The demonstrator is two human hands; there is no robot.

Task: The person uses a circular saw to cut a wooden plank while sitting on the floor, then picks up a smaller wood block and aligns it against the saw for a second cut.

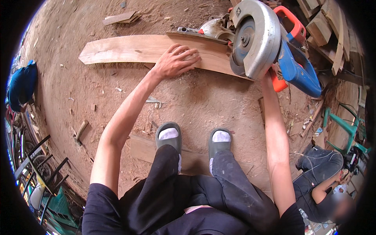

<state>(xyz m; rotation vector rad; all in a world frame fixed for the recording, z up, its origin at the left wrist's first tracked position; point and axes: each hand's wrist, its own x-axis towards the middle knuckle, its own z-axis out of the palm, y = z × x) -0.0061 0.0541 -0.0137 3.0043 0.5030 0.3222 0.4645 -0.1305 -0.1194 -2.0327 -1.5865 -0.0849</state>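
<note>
Left fingers loosely spread, plank beneath, right hand behind circular saw, grip unclear

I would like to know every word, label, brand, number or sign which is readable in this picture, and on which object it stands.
No text can be read here.
Circular saw: a small dark mark on its grey guard, too small to read.
Wooden board under the left hand: I see no lettering.

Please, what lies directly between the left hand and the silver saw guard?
In the head view, a bare stretch of the wooden board lies between the left hand and the saw guard.
</note>
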